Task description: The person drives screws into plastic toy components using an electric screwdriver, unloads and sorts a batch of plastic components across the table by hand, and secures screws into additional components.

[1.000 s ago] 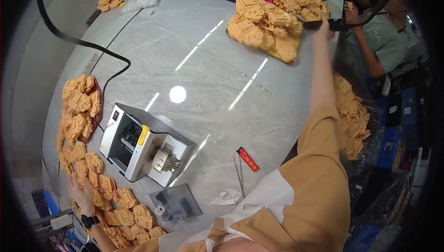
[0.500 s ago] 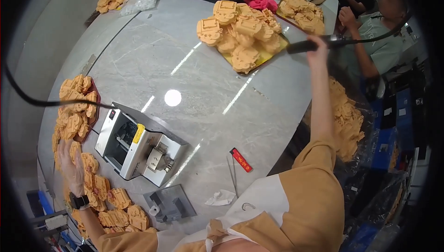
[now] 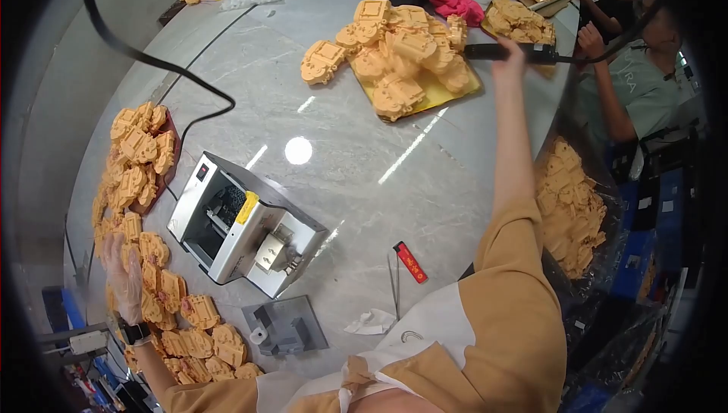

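Note:
My right hand (image 3: 509, 62) is wrapped round a black corded electric screwdriver (image 3: 527, 53) at the far right of the table. The driver's tip end reaches the right side of a heap of orange plastic housings (image 3: 413, 45) piled on a yellow tray (image 3: 447, 98). One orange housing (image 3: 322, 62) lies at the heap's left edge. My left hand (image 3: 125, 280), in a thin clear glove, rests with fingers stretched over more orange housings (image 3: 152, 250) along the table's left side. Whether it touches them I cannot tell.
A silver-and-black screw feeder (image 3: 243, 223) stands left of centre. Near me are a grey fixture (image 3: 284, 326), tweezers (image 3: 394, 284), a red-labelled strip (image 3: 410, 262) and crumpled paper (image 3: 371, 322). A black cable (image 3: 159, 68) hangs at left. A co-worker (image 3: 637, 87) sits at right.
The view has shifted slightly. My right hand and the screwdriver have moved left, against the heap. One housing now lies farther out on the heap's left. My left hand stays over the housings.

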Motion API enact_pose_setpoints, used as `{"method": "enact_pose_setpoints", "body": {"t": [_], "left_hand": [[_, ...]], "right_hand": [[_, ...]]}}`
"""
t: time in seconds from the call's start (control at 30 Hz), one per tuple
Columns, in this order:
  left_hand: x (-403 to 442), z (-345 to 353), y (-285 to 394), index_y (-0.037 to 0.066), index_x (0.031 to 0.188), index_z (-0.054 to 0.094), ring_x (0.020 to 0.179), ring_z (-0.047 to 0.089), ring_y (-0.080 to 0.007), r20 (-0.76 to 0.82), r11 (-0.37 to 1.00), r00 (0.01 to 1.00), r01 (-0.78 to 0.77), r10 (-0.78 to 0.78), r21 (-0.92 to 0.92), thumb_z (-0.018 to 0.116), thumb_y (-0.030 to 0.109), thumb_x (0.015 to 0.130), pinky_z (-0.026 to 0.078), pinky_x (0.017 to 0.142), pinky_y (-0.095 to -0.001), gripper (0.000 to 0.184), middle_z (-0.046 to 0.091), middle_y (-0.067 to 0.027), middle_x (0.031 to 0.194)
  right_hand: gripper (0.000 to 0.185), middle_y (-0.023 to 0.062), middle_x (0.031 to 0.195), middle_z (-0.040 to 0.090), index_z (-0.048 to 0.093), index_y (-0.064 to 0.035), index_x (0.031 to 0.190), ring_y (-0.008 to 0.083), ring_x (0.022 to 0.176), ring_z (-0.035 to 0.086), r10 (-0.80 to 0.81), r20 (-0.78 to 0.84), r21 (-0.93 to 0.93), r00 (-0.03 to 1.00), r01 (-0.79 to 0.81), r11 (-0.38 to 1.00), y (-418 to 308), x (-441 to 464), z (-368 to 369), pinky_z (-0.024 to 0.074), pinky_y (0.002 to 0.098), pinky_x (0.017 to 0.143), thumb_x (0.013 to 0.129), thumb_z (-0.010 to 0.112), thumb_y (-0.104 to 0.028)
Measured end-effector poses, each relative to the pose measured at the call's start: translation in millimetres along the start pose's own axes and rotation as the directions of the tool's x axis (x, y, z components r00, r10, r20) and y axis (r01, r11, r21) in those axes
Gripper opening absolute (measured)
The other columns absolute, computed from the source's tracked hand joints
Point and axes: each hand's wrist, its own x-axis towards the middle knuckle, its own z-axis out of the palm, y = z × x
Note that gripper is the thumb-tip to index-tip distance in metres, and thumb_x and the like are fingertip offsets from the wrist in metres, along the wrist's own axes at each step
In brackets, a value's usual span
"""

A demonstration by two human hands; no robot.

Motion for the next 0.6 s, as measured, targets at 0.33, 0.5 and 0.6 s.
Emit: {"method": "enact_pose_setpoints", "body": {"t": [0.33, 0.5, 0.6], "left_hand": [[59.6, 20.9, 14.4, 0.004, 0.116, 0.048, 0.116, 0.039, -0.0296, -0.058, 0.983, 0.996, -0.074, 0.066, -0.168, 0.052, 0.018, 0.085, 0.028, 0.099, -0.0380, 0.034, 0.045, -0.0161, 0.123], [136.5, 70.2, 34.6, 0.002, 0.118, 0.046, 0.110, 0.044, -0.0306, -0.039, 0.903, 0.985, -0.167, 0.165, -0.396, 0.054, 0.014, 0.082, 0.035, 0.094, -0.0343, 0.038, 0.046, -0.0186, 0.118], [187.3, 108.9, 57.9, 0.002, 0.123, 0.040, 0.109, 0.045, -0.0327, -0.076, 0.889, 0.965, -0.259, 0.249, -0.378, 0.053, 0.020, 0.082, 0.036, 0.093, -0.0361, 0.047, 0.045, -0.0210, 0.118]], "right_hand": [[0.027, 0.0056, 0.072, 0.054, 0.048, -0.0067, 0.074, 0.0204, 0.075, 0.054, 0.325, 0.353, 0.056, 0.878, -0.366, 0.929, 94.8, -134.2, 68.9, 0.0430, 0.0327, 0.080, 0.058, 0.057, 0.014], [0.024, 0.0070, 0.072, 0.054, 0.050, -0.0046, 0.073, 0.0211, 0.076, 0.054, 0.308, 0.423, 0.023, 0.852, -0.350, 0.937, 132.1, -183.7, 111.4, 0.0431, 0.0333, 0.081, 0.059, 0.056, 0.014], [0.025, 0.0063, 0.072, 0.053, 0.049, -0.0049, 0.074, 0.0189, 0.077, 0.054, 0.348, 0.414, -0.013, 0.841, -0.377, 0.926, 138.3, -171.4, 117.5, 0.0434, 0.0321, 0.083, 0.060, 0.055, 0.015]]}}
